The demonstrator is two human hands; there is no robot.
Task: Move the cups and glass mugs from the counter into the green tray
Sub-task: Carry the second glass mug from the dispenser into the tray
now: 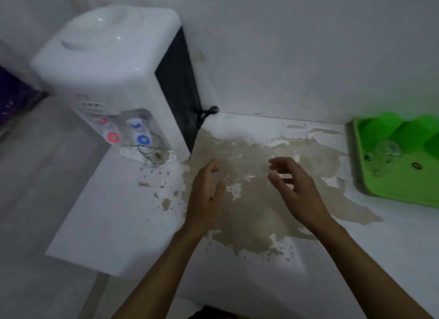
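Head view: L hand (206,195) & R hand (297,188) hover over worn tabletop (237,211) at centre, each grip spread, holding nothing. Green tray (399,190) at 3 o'clock w/ green cups (382,128) and clear glass mugs (386,147) inside, blurred. Water dispenser (123,81) at 10 o'clock, against wall.

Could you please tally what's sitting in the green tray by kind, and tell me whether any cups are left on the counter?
Green cups, upside down in the tray: 3, the rightmost cut off by the frame edge
Glass mugs: 1 clear; other glassware beside it is too blurred to count
Cups on the counter: 0 in view
Total: 4

Both hands are empty.
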